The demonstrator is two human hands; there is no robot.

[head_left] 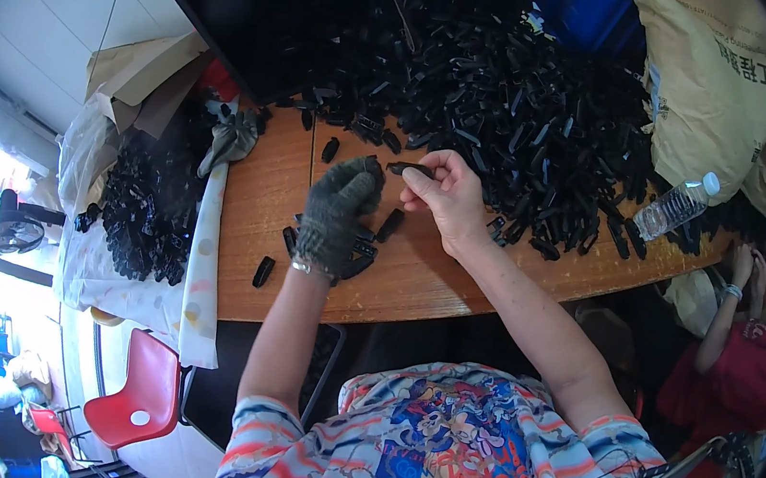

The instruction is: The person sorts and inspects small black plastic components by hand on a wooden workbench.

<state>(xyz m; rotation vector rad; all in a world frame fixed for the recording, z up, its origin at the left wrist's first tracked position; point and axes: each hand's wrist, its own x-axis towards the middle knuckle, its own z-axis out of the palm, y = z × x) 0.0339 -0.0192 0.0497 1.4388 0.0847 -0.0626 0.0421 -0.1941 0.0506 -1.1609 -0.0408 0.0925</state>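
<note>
Over the front of the wooden table (436,280), my right hand (453,205) is bare and pinches a small, long black plastic piece (408,170) between thumb and fingers. Close beside it on the left, my left hand (338,209) wears a dark grey knitted glove. Its fingers are curled in, and what they hold is hidden apart from a dark bit at the fingertips. Several similar black pieces lie under and around the gloved hand, among them one piece (263,272) to its left and another (390,225) to its right. A large heap of black pieces (535,114) spreads behind both hands.
A black tray (229,11) stands at the back left, near a plastic-lined heap of black parts (151,199). Behind the big heap are a blue container (587,14) and a paper sack (711,98). A clear bottle (675,210) lies at right, near another person (733,372). A red chair (138,391) stands lower left.
</note>
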